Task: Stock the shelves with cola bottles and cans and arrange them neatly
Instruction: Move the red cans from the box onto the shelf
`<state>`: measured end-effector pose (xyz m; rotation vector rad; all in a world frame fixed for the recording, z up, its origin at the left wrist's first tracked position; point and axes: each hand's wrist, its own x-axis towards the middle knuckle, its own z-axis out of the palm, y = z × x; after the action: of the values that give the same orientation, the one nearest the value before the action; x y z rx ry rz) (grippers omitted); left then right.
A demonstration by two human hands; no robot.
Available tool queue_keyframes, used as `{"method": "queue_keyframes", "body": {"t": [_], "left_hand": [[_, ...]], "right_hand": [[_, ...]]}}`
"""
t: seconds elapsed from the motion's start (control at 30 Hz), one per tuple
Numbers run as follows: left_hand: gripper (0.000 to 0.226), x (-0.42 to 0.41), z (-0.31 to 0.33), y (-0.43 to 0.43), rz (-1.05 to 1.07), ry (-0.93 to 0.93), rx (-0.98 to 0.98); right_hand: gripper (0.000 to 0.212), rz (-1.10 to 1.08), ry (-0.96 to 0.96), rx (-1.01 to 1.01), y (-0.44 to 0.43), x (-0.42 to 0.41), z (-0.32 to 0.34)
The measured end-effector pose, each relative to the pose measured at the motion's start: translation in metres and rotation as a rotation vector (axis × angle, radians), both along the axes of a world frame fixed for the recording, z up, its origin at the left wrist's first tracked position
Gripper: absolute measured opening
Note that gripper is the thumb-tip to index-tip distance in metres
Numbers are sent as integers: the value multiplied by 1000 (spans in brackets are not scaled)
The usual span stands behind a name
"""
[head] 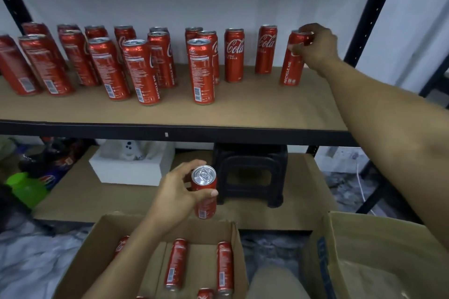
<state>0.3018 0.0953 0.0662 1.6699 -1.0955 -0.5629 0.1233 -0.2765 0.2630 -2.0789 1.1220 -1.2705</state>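
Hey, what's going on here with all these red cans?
A person is stocking a shelf with red cola cans. The right hand grips the top of the rightmost can, which stands on the shelf. The left hand holds another can upright above an open cardboard box where more cans lie. Many cans already stand on the shelf in loose rows.

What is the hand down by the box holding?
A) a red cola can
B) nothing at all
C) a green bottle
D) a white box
A: the left hand grips a red cola can, held upright above the open cardboard box.
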Motion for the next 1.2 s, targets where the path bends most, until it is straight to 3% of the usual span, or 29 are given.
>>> {"method": "queue_keyframes", "body": {"t": [0.23,0.4,0.47,0.63,0.73,0.83,1.07,1.2], "left_hand": [[63,-7,6,2,59,56,-39],[63,-14,19,-2,85,44,-109],[60,-18,26,-4,91,20,-124],[59,-26,54,-5,85,-45,-102],[61,-31,80,-8,71,-71,-109],[54,-39,117,-15,66,-38,-151],[38,-50,226,-71,48,-165,-251],[39,-48,239,-143,76,-220,-238]], "right_hand": [[63,-51,30,21,-53,19,-5],[109,-51,16,178,-48,13,-22],[115,-96,90,257,-36,6,-37],[68,-34,576,231,-4,-13,-72],[73,77,771,121,13,-24,-85],[84,101,834,34,35,-38,-90],[81,73,863,-26,53,-52,-91],[76,54,858,-39,58,-53,-88]]}}
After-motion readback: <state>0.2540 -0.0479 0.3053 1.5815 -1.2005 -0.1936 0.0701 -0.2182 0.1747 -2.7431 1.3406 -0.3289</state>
